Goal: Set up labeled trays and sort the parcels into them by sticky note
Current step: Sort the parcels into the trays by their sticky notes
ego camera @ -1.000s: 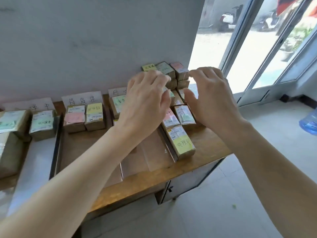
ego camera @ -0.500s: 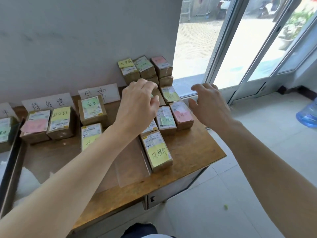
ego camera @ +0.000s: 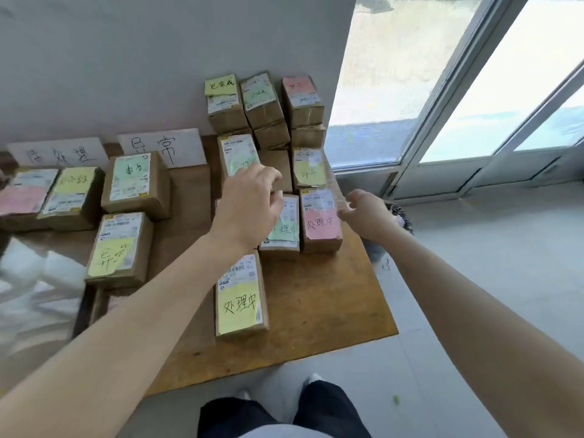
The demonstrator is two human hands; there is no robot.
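Note:
Brown parcels with sticky notes cover the wooden table [ego camera: 319, 314]. My left hand [ego camera: 249, 203] hovers with loosely curled fingers over a green-note parcel [ego camera: 284, 232] and holds nothing. My right hand [ego camera: 363, 213] is at the right side of the pink-note parcel [ego camera: 320, 224], fingertips by its edge, not gripping it. A yellow-note parcel [ego camera: 240, 300] lies nearest me. Behind the hands lie another yellow-note parcel [ego camera: 308, 169] and a green-note one [ego camera: 237, 151]. Against the wall stands a stack of parcels [ego camera: 262, 102]. Paper labels [ego camera: 164, 147] lean on the wall.
To the left, a green-note parcel [ego camera: 136, 181] and a yellow-note parcel [ego camera: 115, 251] lie under the label; two more parcels [ego camera: 71, 197] sit further left. A dark tray edge [ego camera: 82, 311] is at the left. The table edge drops to tiled floor, glass doors at right.
Both hands came down from the stacked parcels at the wall to the nearer row and spread apart. The view swung right and closer to the table.

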